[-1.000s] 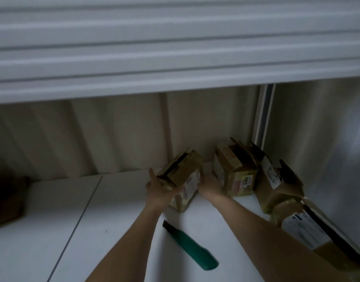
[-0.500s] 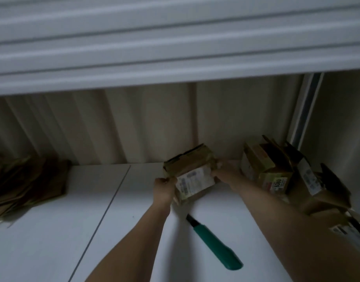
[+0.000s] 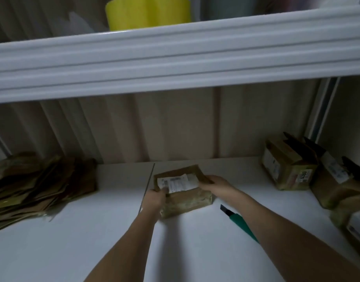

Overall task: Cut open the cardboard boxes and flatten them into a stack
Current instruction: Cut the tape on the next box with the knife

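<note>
1. The left hand [image 3: 154,200] gripped the near-left corner of a small cardboard box [image 3: 183,190], its thumb on the white shipping label [image 3: 178,183].
2. The right hand [image 3: 213,185] clasped the box's right edge, fingers curled over the top.
3. The box sat on the white worktop [image 3: 93,241] between both hands.
4. A green-handled utility knife [image 3: 238,220] lay just right of it, partly under the right forearm.
5. Flattened cardboard [image 3: 36,186] was stacked far left; unopened boxes [image 3: 287,169] stood far right.
</note>
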